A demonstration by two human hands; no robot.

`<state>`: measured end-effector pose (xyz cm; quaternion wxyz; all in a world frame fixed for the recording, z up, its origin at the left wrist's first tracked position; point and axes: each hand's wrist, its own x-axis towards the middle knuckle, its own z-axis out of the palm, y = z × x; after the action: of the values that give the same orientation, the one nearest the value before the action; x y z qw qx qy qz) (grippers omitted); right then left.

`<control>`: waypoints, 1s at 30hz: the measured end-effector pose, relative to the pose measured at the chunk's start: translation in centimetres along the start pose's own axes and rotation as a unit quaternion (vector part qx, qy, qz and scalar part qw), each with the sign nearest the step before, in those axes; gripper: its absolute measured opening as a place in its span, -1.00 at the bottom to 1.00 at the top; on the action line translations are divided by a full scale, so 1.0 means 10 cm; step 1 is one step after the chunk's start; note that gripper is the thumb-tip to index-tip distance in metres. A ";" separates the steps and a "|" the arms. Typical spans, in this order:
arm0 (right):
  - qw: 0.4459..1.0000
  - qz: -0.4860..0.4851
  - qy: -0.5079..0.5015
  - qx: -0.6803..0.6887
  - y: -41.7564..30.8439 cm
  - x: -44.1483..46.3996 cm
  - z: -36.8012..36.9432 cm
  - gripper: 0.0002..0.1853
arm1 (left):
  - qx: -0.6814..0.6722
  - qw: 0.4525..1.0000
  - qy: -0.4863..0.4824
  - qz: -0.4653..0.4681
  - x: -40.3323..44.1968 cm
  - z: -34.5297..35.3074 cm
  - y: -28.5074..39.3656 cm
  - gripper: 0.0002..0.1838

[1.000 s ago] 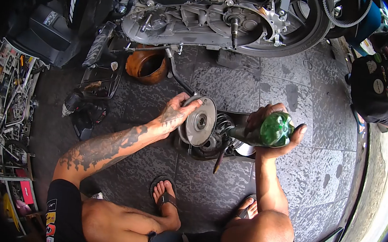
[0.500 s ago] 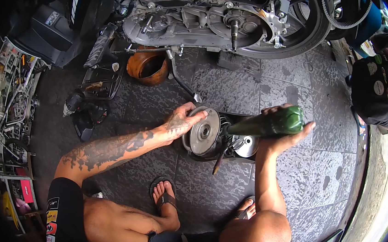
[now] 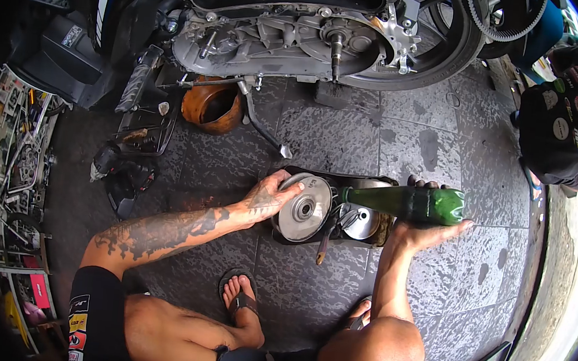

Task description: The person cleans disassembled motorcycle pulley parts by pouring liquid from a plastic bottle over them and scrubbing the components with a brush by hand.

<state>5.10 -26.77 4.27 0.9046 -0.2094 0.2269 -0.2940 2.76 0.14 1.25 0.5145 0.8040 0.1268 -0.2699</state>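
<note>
My left hand [image 3: 268,198] is closed around the rim of a round metal pulley [image 3: 298,217], its flat face tilted up toward me. Coils show at the pulley's right side. In my right hand [image 3: 429,232] is a green plastic bottle [image 3: 397,199], lying almost level with its neck pointing left at the pulley. Below the neck, a shiny round metal part [image 3: 362,223] rests in a dark tray [image 3: 381,238]. A slim tool with a worn wooden handle [image 3: 323,247] sticks out over the tray's near edge. Whether liquid leaves the bottle, I cannot tell.
An opened scooter engine case [image 3: 266,44] with a bare shaft [image 3: 336,57] and rear wheel [image 3: 443,67] stands ahead. An orange-brown pot [image 3: 211,108], a socket handle [image 3: 263,127] and a power drill [image 3: 106,161] lie left. A person in black [image 3: 565,122] is at right.
My right hand has moved slightly right and down, turning the bottle closer to level. My left hand still grips the pulley, now facing up a little more. The view has shifted slightly.
</note>
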 end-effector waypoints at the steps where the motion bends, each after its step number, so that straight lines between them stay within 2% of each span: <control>1: 1.000 0.007 -0.014 -0.001 0.02 0.03 -0.03 -0.16 | 0.011 1.000 0.003 -0.002 0.01 -0.01 -0.03 -0.58; 3: 0.998 0.018 -0.052 -0.014 0.03 0.05 -0.06 -0.15 | 0.020 1.000 0.020 -0.012 0.02 -0.04 -0.10 -0.53; 5: 0.984 0.048 -0.156 -0.073 0.03 0.01 -0.08 -0.13 | 0.029 0.999 0.034 -0.022 0.05 -0.04 -0.16 -0.47; 7: 0.979 0.042 -0.183 -0.084 0.03 -0.03 -0.04 -0.13 | 0.032 0.997 0.062 -0.029 0.03 -0.03 -0.11 -0.38; 8: 0.968 0.053 -0.234 -0.069 0.02 -0.06 -0.02 -0.16 | 0.045 0.998 0.036 -0.033 0.04 -0.04 -0.08 -0.35; 12: 0.950 0.061 -0.294 -0.086 0.00 -0.12 0.09 -0.18 | 0.071 0.996 0.027 -0.036 0.04 -0.03 -0.04 -0.35; 14: 0.953 0.074 -0.282 -0.088 0.00 -0.13 0.12 -0.18 | 0.110 0.991 0.074 0.013 0.03 -0.01 -0.06 -0.30; 17: 0.948 0.085 -0.292 -0.088 0.01 -0.11 0.09 -0.18 | 0.143 0.985 0.084 0.050 0.11 0.00 -0.20 -0.34; 18: 0.947 0.086 -0.298 -0.089 0.02 -0.09 0.07 -0.18 | 0.168 0.977 0.093 0.094 0.09 0.00 -0.18 -0.34; 20: 0.967 0.076 -0.242 -0.037 0.03 0.01 0.04 -0.16 | 0.186 0.972 0.088 0.117 0.06 -0.01 -0.11 -0.34; 21: 0.966 0.075 -0.245 -0.036 0.03 0.01 0.05 -0.16 | 0.203 0.965 0.085 0.141 0.06 -0.01 -0.08 -0.34; 23: 0.991 0.073 -0.107 -0.018 0.02 -0.03 0.05 -0.19 | 0.270 0.934 0.121 0.200 0.07 0.01 -0.12 -0.33; 25: 0.985 0.076 -0.155 0.008 0.05 0.00 -0.10 -0.20 | 0.333 0.902 0.144 0.235 -0.01 0.04 -0.04 -0.32; 27: 0.997 0.045 -0.039 0.040 0.08 -0.01 -0.08 -0.21 | 0.339 0.880 0.156 0.293 -0.06 0.08 0.02 -0.30; 29: 0.994 0.039 -0.088 0.043 0.05 -0.05 -0.11 -0.22 | 0.262 0.904 0.096 0.325 -0.12 0.16 0.16 -0.33; 30: 0.993 0.032 -0.101 0.050 0.02 -0.08 -0.08 -0.23 | 0.109 0.950 0.010 0.294 -0.20 0.19 0.31 -0.37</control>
<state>4.17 -26.33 3.81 0.9411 -0.1849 0.1257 -0.2535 2.03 -2.78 4.16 0.4789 0.8596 -0.1400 -0.1104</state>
